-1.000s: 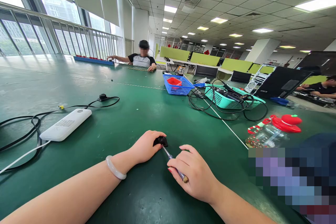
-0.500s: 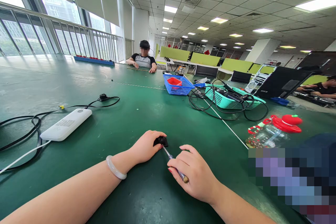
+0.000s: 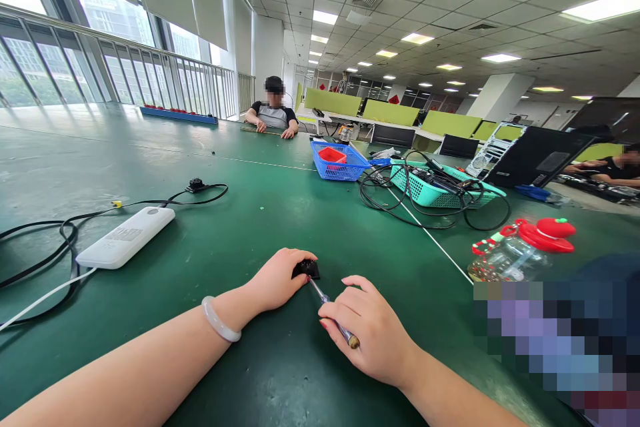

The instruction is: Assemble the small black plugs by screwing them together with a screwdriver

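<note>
On the green table (image 3: 260,213), near its middle, my left hand (image 3: 283,278) grips a small black part (image 3: 311,269) between thumb and fingers. My right hand (image 3: 367,327) is closed around a screwdriver (image 3: 345,333) with a clear handle. The screwdriver's shaft points up and to the left, and its tip meets the near edge of the black part beside my left thumb. What exactly the tip touches is too small to tell. Part of the black piece is hidden by my left fingers.
A white power bank (image 3: 127,238) and black cables lie left. Ahead are a blue basket (image 3: 340,170), a green basket (image 3: 425,193) with cables, and a person (image 3: 274,113) across the table. A red-lidded jar (image 3: 525,250) stands right, near a pixelated area.
My hands, the black part and the screwdriver look unchanged. The hands of the person across the table have shifted slightly.
</note>
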Demonstrator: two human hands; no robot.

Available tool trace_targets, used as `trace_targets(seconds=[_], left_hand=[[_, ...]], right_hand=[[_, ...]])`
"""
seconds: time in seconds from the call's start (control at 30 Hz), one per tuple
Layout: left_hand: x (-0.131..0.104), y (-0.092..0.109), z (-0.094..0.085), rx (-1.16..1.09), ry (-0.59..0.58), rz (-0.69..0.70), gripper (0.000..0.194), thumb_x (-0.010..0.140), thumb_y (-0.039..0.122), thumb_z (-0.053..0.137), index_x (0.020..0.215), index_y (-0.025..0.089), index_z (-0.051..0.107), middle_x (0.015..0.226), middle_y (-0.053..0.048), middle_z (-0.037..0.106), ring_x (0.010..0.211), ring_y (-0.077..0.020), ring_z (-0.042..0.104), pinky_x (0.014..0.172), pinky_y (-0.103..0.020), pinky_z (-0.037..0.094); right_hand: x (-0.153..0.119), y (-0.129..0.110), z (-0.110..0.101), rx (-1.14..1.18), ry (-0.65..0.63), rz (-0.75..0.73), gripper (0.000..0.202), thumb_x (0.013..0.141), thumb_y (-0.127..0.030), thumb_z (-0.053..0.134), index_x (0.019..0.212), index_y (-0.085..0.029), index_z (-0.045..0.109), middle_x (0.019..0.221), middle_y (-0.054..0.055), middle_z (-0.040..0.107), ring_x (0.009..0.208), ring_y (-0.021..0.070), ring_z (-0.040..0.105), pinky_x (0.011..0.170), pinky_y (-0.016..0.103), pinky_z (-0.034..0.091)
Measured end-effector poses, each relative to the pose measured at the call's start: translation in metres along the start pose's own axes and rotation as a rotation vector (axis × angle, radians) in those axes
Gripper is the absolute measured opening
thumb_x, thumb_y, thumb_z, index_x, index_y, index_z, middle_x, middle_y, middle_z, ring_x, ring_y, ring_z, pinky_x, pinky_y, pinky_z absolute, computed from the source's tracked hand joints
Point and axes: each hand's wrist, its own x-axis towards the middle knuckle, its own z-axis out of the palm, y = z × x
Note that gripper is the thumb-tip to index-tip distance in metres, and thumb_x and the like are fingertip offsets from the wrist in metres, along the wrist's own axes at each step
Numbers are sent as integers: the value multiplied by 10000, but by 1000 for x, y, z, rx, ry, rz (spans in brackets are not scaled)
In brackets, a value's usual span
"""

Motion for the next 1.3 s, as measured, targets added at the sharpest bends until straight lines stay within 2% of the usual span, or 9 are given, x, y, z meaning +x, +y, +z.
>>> trace_targets(seconds=[0.6,0.87,1.3], left_hand=[[1,0,0,-4,-9,-8,387,808,185,569,1185,260,611,1205,-12,660,1148,-238,557,1029,-393,444],[1,0,0,-10,-8,-22,375,823,216,571,1194,257,604,1219,-11,652,1154,-233,548,1033,-390,438],[2,-2,1,-10,-8,-8,373,815,204,594,1183,267,614,1203,-4,662,1143,-230,555,1029,-382,438]], right_hand=[[1,-1,-1,-14,12,-8,126,905,-167,497,883,-201,616,673,-24,591,595,113,484,914,375,429],[2,-1,0,-45,42,52,163,917,-156,487,821,-200,612,646,-27,585,573,109,471,866,344,435],[2,1,-1,-38,58,-12,147,916,-173,485,864,-205,619,652,-20,598,592,118,498,884,366,462]])
